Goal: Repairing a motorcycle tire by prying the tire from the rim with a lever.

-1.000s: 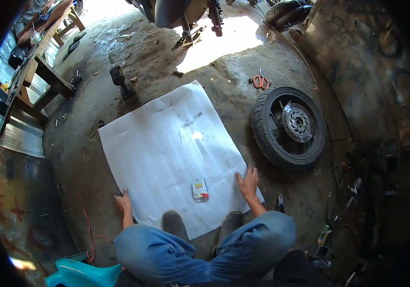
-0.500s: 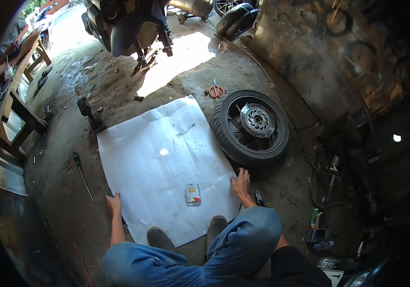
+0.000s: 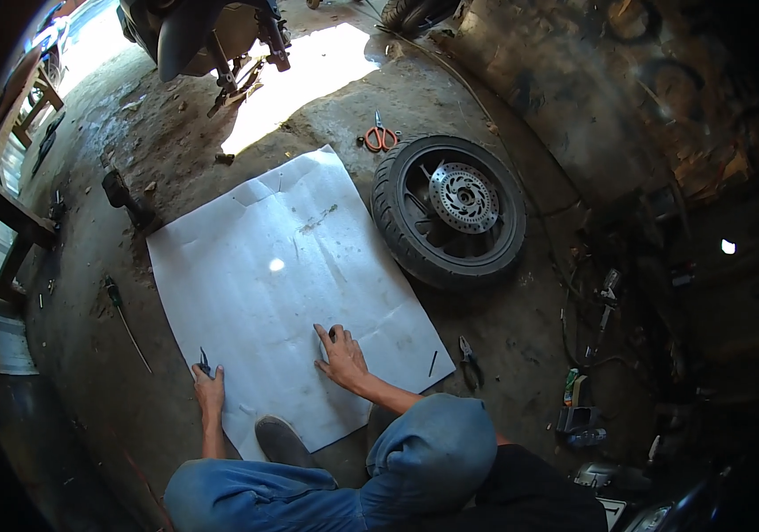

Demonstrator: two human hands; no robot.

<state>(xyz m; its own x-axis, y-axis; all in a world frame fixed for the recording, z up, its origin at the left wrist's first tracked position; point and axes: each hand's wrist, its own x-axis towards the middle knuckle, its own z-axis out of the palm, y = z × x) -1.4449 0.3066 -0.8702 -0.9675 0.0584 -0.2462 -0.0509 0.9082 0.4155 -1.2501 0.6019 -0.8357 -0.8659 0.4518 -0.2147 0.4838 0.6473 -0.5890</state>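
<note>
Has just brought the right hand (image 3: pixel 341 356) in from the right edge of a white sheet (image 3: pixel 246 297) to its lower middle, below the centre of the frame, covering the earlier place of a small printed packet. Leaves that packet out of sight now, most likely under the palm, and leaves the sheet's right edge unheld. Has the right fingers bent downward, index reaching forward, with a dark shape (image 3: pixel 335 334) beside the fingertips; cannot tell whether pinching the packet or merely resting over it. Keeps the left hand (image 3: pixel 208 390) at the sheet's lower left edge, apparently curled around a small dark tool (image 3: pixel 205 364) of unclear kind. Has one shoe (image 3: pixel 282 441) set on the sheet's bottom edge. Shows, close beside the sheet and right of centre, a motorcycle wheel (image 3: pixel 448 213) lying on its side, with orange-handled scissors (image 3: pixel 380 130) above, and, lower right of centre, pliers (image 3: pixel 470 362) near a thin dark rod (image 3: pixel 432 364) on the sheet's corner. Shows, left of the sheet, a screwdriver (image 3: pixel 116 300) and, farther up, a dark power tool (image 3: pixel 127 199) near the upper left corner.
</note>
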